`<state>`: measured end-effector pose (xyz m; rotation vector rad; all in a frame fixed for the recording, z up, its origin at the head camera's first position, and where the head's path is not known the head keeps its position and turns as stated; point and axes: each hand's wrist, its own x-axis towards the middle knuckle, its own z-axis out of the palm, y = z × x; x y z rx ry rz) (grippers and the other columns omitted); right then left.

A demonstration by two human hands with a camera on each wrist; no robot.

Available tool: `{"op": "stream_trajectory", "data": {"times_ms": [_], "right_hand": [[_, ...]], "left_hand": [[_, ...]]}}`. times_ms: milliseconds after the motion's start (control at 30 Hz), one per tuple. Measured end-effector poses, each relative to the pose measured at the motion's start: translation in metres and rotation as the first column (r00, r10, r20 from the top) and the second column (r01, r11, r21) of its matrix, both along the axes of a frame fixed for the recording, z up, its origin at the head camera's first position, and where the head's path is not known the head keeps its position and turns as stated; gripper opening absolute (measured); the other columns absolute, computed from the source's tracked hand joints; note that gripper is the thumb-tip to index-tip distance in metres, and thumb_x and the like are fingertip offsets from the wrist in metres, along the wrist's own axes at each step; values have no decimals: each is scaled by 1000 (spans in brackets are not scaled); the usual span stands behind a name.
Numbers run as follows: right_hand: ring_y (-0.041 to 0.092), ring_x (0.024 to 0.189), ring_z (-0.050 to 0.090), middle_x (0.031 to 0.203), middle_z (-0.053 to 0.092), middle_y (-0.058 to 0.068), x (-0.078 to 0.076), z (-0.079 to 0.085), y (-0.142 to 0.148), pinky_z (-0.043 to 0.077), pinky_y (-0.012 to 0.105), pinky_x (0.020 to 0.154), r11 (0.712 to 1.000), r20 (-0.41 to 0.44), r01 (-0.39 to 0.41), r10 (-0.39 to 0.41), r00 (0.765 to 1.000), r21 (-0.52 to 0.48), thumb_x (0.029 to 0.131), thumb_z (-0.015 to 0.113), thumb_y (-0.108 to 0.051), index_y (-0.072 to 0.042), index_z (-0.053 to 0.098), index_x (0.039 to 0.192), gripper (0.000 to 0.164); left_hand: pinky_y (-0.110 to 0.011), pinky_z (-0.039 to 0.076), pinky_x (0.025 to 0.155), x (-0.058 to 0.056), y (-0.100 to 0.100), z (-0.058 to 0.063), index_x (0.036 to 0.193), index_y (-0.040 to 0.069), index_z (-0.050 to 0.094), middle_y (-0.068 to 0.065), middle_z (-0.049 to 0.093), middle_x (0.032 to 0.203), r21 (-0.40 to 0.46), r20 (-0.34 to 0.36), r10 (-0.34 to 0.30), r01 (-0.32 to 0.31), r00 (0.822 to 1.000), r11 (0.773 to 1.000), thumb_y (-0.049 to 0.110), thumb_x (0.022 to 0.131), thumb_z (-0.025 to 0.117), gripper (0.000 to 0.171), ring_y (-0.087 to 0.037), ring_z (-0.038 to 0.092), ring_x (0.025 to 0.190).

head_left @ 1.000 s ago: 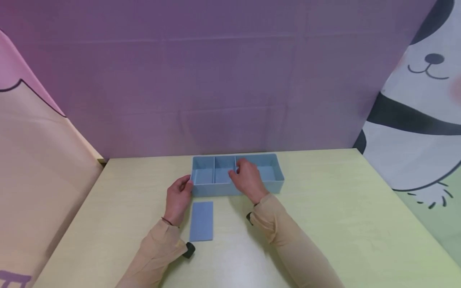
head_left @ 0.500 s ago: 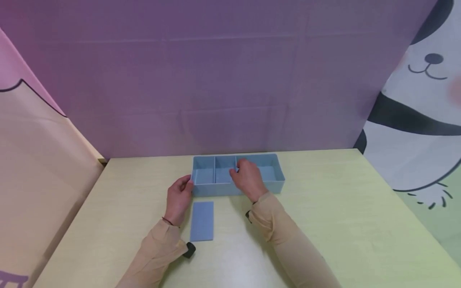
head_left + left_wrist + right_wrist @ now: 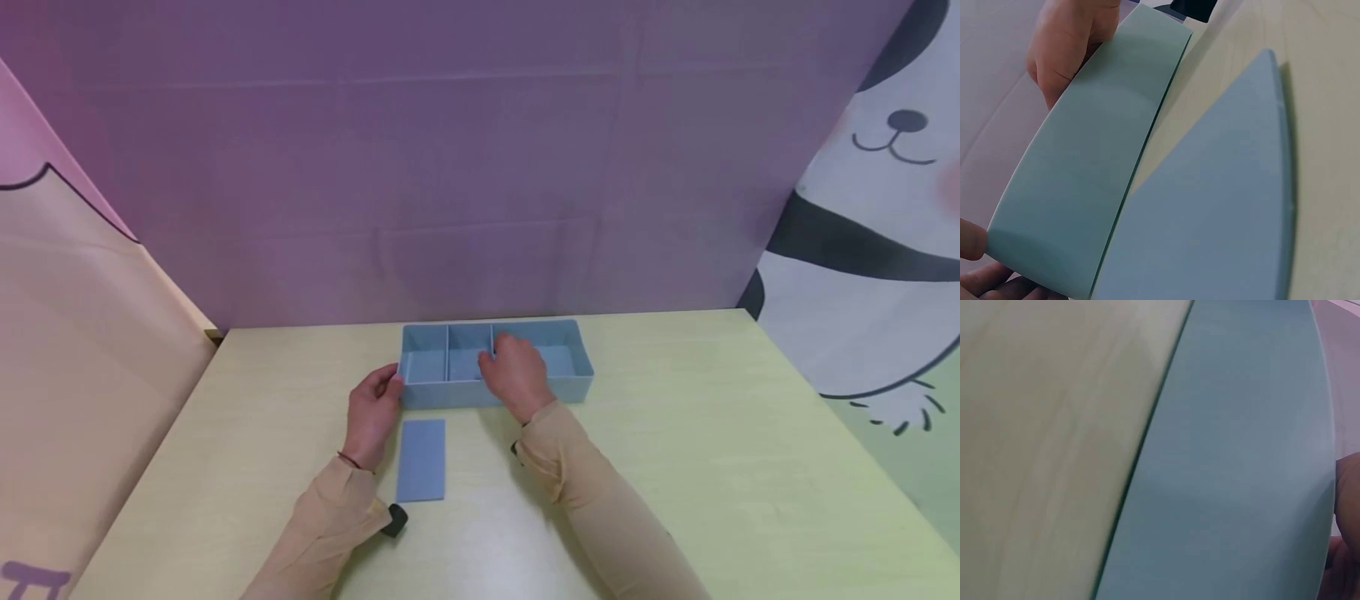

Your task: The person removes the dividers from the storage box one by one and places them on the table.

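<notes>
A light blue divided box [image 3: 450, 396] stands at the table's back edge, split into three compartments, the right one the longest. My left hand [image 3: 371, 421] holds the box's left end, thumb at the front corner and fingers along the end wall. My right hand [image 3: 516, 375] reaches over the front wall with curled fingers. Its thumb and forefinger pinch the divider [image 3: 492, 335] between the middle and right compartments, largely hidden by the hand. A flat blue rectangular panel [image 3: 421, 460] lies in front of the box. In the left wrist view the front wall [image 3: 1085, 156] spans between both hands.
The pale wooden table [image 3: 720, 450] extends to both sides and toward me. A purple cloth backdrop [image 3: 480, 192] rises right behind the box. Printed cloths, one with a panda [image 3: 877, 325], flank the table.
My right hand has shifted very slightly at the divider. The left hand, the box and the blue panel stay practically where they were.
</notes>
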<state>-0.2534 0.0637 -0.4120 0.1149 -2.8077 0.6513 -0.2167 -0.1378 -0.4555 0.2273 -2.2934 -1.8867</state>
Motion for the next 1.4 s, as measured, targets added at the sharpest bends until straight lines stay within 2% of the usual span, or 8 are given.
{"op": "stream_trajectory", "data": {"times_ms": [33,433,500,933,1233,1400], "right_hand": [[24,49,45,52,49,7,0,0,0,38,40,43,1000,-3,10,-10,1000,2,84,55,-27,-11,46,56,33],[30,53,52,50,50,6,-2,-3,-2,43,45,44,997,-49,62,-59,997,51,82,54,-27,-12,44,47,39],[30,53,52,51,51,6,-2,-3,-2,44,45,44,996,-46,65,-63,997,54,82,54,-26,-13,45,47,39],[30,55,53,54,54,8,-3,-3,-3,44,46,45,995,-52,76,-72,996,69,83,51,-24,-14,46,47,38],[33,57,54,58,58,11,-3,-4,-4,45,48,46,993,-76,90,-84,994,71,82,53,-22,-14,48,48,35],[32,57,54,58,58,11,-3,-4,-5,45,47,45,993,-98,80,-72,993,84,82,50,-22,-14,48,49,35]], "left_hand": [[-40,45,86,3,1,5,119,4,52,-15,57,116,12,9,0,0,1000,1000,22,91,48,34,-18,51,99],[-43,41,92,1,-1,8,122,4,49,-15,53,121,38,69,-43,41,997,998,20,93,47,33,-19,48,102],[-42,42,91,2,0,9,122,5,50,-14,53,121,38,73,-35,32,997,999,20,93,47,33,-18,48,102],[-39,43,89,2,0,7,120,5,52,-15,55,119,50,50,-11,9,999,999,20,91,48,33,-17,50,99],[-43,42,88,1,-2,6,119,1,51,-21,55,117,54,15,-34,33,999,998,16,91,48,32,-21,51,98],[-35,44,86,1,-1,6,119,4,53,-16,57,116,46,35,-14,12,999,999,18,91,49,32,-17,51,98]]}}
